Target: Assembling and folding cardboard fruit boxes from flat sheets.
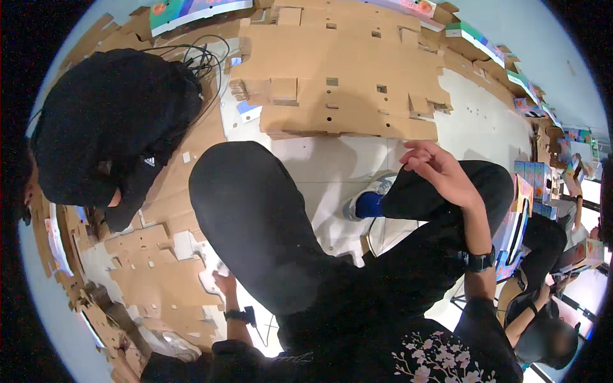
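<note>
My right hand (439, 171) hovers over my bent right knee, its fingers loosely curled and apart with nothing in them. Just beyond it lies a stack of flat, die-cut brown cardboard box blanks (357, 57) with slots and tabs. My left hand (225, 283) hangs low beside my left leg, close to the edge of another pile of cardboard blanks (150, 274). Its fingers look slightly spread, and no object shows in them; whether it touches the cardboard I cannot tell.
A person in black clothing (115, 121) bends down at the left, near black cables (204, 60). Printed boxes (533, 175) stand on the right, where another person (543, 332) sits. My shoe (367, 198) rests on the pale tiled floor (319, 169).
</note>
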Demonstrator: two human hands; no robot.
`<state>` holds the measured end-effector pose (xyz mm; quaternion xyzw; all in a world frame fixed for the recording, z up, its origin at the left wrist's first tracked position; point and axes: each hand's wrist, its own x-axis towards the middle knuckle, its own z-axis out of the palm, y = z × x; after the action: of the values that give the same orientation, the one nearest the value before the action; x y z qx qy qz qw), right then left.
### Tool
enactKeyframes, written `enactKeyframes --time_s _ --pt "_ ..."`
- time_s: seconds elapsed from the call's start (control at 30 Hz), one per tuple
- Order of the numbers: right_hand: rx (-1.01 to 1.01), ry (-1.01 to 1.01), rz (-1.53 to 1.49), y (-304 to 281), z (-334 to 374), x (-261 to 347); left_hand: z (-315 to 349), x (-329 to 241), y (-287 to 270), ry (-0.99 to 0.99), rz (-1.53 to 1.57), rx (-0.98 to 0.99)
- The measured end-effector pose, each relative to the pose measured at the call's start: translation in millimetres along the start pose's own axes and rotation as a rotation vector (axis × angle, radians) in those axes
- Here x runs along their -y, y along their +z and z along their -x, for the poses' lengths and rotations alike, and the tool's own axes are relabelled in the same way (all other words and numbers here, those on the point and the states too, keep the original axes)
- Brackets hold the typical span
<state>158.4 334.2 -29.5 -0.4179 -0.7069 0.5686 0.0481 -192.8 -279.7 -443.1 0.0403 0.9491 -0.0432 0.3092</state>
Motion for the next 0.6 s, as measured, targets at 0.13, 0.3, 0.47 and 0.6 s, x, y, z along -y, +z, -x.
enactKeyframes --time_s 0.13,0.3,0.47,0.6 --pt "-0.018 -0.021 0.054 1.3 -2.3 2.5 -41.9 32.9 -11.9 0.071 0.105 -0.493" --pt "0.022 0.006 0.105 7.2 -1.9 6.5 -67.1 32.9 -2.8 0.098 0.609 -0.119" --pt "0.043 0.005 0.182 9.2 -1.2 7.2 -30.2 3.9 3.2 -0.040 0.181 -0.225" --pt "0.040 0.013 0.199 6.2 -2.6 4.6 -34.3 9.7 -9.6 -0.016 0.085 -0.103"
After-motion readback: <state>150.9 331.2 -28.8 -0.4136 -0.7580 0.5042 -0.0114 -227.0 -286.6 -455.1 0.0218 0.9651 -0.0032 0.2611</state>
